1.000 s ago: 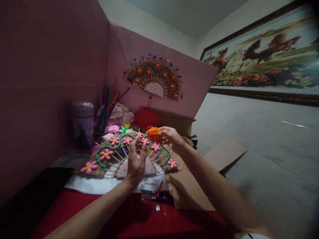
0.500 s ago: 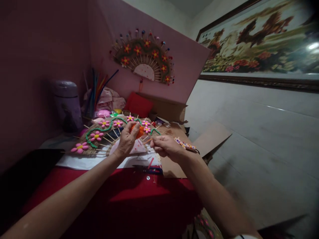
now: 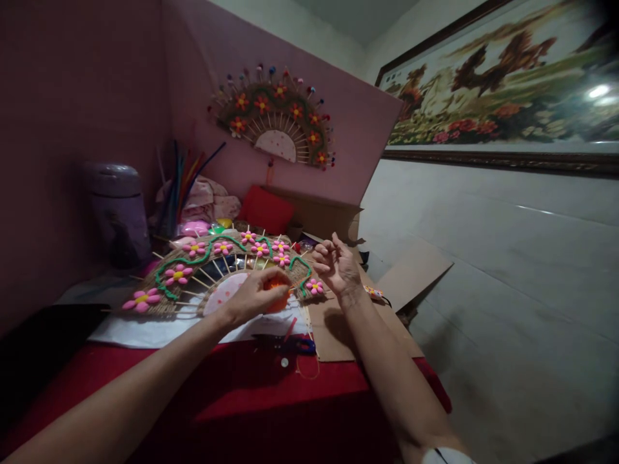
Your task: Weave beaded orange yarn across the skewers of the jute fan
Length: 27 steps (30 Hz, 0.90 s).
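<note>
My left hand [image 3: 258, 295] is closed around an orange bundle [image 3: 276, 298] that looks like yarn or thread, partly hidden by the fingers. It hovers in front of a half-round fan [image 3: 227, 248] of coarse brown twine and thin sticks. Pink flowers [image 3: 178, 274] with yellow centres and a wavy green strip [image 3: 158, 278] decorate the fan; its white spotted centre [image 3: 220, 296] is partly covered by my left hand and wrist. Raised near the fan's right end, my right hand [image 3: 336, 264] has its palm turned up and its loosely curled fingers apart, with nothing visible in them.
Dark-handled scissors [image 3: 304, 346], a small round disc [image 3: 284, 363] and a loop of thin thread [image 3: 316, 372] lie near the front. Cardboard [image 3: 333, 335] lies at right. A purple canister [image 3: 118, 212] stands at left; a finished fan [image 3: 275, 122] hangs behind on a pink board.
My right hand has risen and turned palm up, its fingers loosening from a pinch. My left hand has lowered with the orange bundle. The view has shifted slightly.
</note>
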Motion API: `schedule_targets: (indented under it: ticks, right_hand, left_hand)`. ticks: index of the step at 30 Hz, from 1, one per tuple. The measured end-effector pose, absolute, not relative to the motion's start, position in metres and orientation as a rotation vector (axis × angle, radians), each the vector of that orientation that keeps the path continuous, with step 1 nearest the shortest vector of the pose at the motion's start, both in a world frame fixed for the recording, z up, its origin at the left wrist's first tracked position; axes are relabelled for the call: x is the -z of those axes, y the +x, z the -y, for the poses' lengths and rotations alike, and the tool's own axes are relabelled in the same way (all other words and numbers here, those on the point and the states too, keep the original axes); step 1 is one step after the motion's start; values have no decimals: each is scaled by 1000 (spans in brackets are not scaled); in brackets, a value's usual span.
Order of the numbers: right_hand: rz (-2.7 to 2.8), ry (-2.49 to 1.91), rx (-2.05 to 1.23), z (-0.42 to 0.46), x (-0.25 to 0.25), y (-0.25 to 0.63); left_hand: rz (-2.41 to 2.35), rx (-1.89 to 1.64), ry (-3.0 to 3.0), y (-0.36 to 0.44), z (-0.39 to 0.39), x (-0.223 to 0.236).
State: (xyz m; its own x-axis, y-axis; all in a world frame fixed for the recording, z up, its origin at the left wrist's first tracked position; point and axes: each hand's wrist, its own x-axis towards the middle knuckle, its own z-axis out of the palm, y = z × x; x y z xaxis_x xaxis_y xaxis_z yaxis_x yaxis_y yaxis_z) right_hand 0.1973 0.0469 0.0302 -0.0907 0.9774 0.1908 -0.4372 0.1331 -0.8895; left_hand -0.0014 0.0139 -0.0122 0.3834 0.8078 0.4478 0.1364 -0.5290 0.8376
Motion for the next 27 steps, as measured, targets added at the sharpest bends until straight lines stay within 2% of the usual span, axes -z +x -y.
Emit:
schedule_targets:
  ticks: [8, 11, 15, 18, 27]
  right_hand:
    - [1146, -705, -1280, -39, -5, 193]
    - [1238, -719, -1080, -32, -3, 194]
    - [1808, -1116, -722, -33, -3, 201]
    - [2085, -1306, -653, -36, 1, 206]
    - [2310, -1617, -391, -20, 9, 198]
  left_hand:
    - [-705, -932, 2647, 7, -6, 29]
    - [-721, -908, 2644, 8, -5, 28]
    - [-759, -968, 2565, 5, -7, 23]
    - [-773, -1013, 2536, 2, -10, 22]
    - [-853, -897, 2601, 2, -8, 20]
